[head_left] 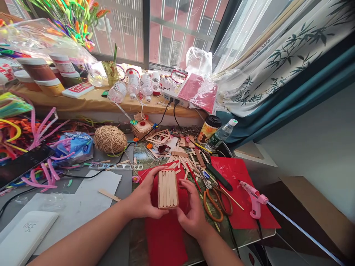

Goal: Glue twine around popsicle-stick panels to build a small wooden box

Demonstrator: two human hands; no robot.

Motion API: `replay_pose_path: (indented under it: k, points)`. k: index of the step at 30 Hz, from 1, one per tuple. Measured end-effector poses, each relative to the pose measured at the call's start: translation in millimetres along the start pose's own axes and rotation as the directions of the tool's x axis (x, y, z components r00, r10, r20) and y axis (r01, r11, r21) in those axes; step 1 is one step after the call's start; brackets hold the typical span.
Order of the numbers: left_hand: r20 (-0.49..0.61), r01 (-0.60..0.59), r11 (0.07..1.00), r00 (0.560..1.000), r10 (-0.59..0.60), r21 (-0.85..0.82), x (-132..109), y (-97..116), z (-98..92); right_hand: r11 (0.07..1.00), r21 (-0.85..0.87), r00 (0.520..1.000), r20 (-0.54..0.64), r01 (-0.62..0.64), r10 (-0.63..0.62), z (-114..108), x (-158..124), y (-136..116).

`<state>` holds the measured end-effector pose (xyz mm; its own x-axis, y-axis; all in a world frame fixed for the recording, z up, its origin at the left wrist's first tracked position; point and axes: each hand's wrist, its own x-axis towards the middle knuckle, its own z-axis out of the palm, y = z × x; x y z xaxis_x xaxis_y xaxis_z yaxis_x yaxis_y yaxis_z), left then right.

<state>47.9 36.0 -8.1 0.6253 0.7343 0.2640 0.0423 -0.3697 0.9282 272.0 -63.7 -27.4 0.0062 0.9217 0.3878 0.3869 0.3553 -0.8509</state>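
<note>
A small box of wooden craft sticks (pixel 168 189) is tilted up above the red sheet, its face of side-by-side sticks toward me. My left hand (pixel 142 195) grips its left side, fingers at the top edge and thumb along the bottom. Beside its right side, my right hand (pixel 192 210) is open with curved fingers apart; the thumb tip is close to the lower right corner, and I cannot tell whether it touches. Orange-handled scissors (pixel 217 205) lie just right of that hand. Underneath is a red sheet (pixel 166 240) on the table.
A pink glue gun (pixel 255 199) with a long glue stick rests on another red sheet (pixel 238 170) at right. Loose craft sticks (pixel 181 159) are piled behind the box. A twine ball (pixel 110 139), coffee cup (pixel 209 129) and water bottle (pixel 222 135) stand farther back.
</note>
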Motion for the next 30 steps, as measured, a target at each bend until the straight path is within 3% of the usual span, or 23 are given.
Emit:
replay_pose_path:
  k: [4,7,9,14,19,24,27,30]
  points:
    - [0.151,-0.024,0.997,0.988,0.034,-0.072,-2,9,1.8,0.989,0.131,0.989,0.140,-0.062,0.044,-18,4,-13]
    - [0.215,-0.069,0.995,0.973,0.084,-0.075,0,14,4.7,0.979,0.138,0.962,0.246,-0.152,0.115,-25,6,-13]
    - [0.248,-0.078,0.995,0.964,0.093,-0.066,2,15,4.9,0.981,0.109,0.958,0.253,-0.163,0.131,-25,6,-10]
    - [0.267,-0.099,0.994,0.958,0.109,-0.051,3,9,2.3,0.992,0.065,0.981,0.169,-0.108,0.096,-22,9,-7]
    - [0.270,-0.130,0.991,0.955,0.127,-0.004,4,4,2.6,0.980,0.127,0.985,0.093,-0.154,0.143,-14,9,-13]
    - [0.215,-0.007,1.000,0.977,0.009,-0.012,0,-8,7.8,0.958,0.105,0.939,-0.193,-0.268,0.283,8,1,-6]
    - [0.213,0.090,0.995,0.974,-0.080,-0.038,-5,-15,14.6,0.943,0.170,0.918,-0.232,-0.288,0.322,18,-1,-4]
    - [0.070,0.097,0.992,0.993,-0.092,-0.080,-6,-18,20.4,0.953,0.182,0.932,-0.230,-0.242,0.281,20,-3,-7]
